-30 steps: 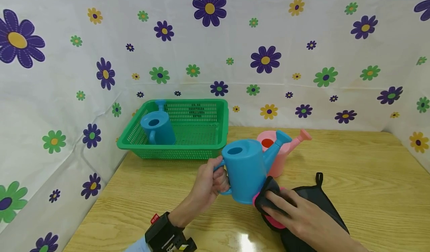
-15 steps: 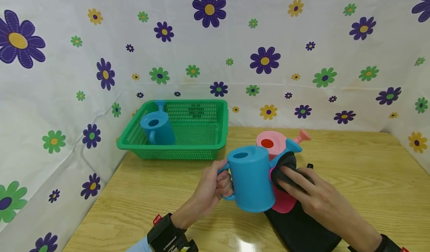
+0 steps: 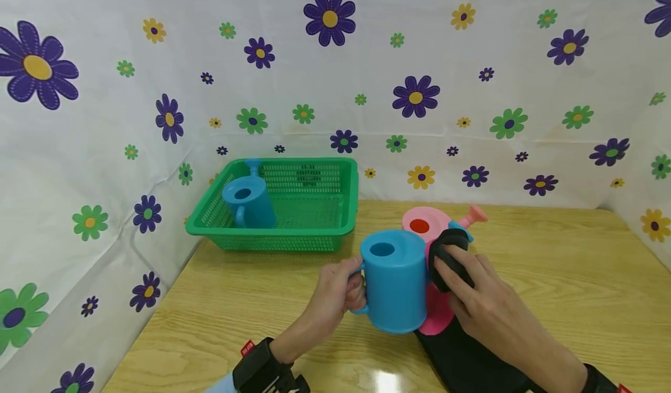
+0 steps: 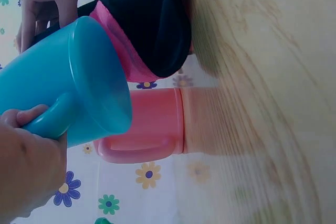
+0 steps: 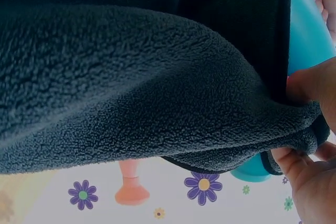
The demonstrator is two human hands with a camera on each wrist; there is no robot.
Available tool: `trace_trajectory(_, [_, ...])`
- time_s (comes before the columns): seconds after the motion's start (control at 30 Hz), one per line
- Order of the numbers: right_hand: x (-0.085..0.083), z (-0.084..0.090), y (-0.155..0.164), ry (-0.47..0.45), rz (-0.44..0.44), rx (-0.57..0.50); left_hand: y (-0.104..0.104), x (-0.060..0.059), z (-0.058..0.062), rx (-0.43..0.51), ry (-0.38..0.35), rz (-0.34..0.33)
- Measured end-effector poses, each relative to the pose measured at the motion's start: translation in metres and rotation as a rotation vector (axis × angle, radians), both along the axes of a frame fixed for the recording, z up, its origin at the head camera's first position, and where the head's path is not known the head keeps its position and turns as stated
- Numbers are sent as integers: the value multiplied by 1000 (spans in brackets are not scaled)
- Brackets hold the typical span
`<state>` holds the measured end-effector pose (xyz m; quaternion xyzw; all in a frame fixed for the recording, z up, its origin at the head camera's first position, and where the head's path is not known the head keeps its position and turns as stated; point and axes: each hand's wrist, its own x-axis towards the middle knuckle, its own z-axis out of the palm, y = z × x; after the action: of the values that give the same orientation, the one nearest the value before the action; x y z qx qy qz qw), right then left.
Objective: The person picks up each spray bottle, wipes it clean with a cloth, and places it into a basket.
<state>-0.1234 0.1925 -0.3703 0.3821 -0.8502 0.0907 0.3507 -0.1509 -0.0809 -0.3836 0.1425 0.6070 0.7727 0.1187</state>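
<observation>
My left hand (image 3: 335, 294) grips the handle of a blue watering can (image 3: 395, 291), held upright above the wooden table. With my right hand (image 3: 487, 305) I pinch a black and pink fleecy cloth (image 3: 466, 352) around the can's spout, so only the blue spout tip shows past it. The rest of the cloth hangs down in front of the right forearm. Close behind stands a pink watering can (image 3: 427, 221) on the table, partly hidden by the blue one; the left wrist view shows its handle side (image 4: 152, 124).
A green plastic basket (image 3: 272, 231) stands at the back left, with another blue watering can (image 3: 251, 206) inside its left end. Behind the table (image 3: 566, 276) hangs a white flowered cloth backdrop (image 3: 367, 43), which also runs along the left and right sides.
My right hand with the cloth has moved up from the can's lower side to its spout. The blue can has shifted slightly right and down, its spout turned farther away.
</observation>
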Motion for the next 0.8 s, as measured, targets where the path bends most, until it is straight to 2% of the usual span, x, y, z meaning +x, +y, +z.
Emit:
trace_trajectory(0.13, [1, 1, 0, -29, -14, 20, 0, 0, 1, -5, 22, 10])
trace_trajectory(0.37, [4, -7, -5, -6, 26, 27, -1, -2, 5, 41, -57, 57])
trace_trajectory(0.8, [11, -20, -5, 2, 66, 59, -8, -9, 6, 255, -216, 92])
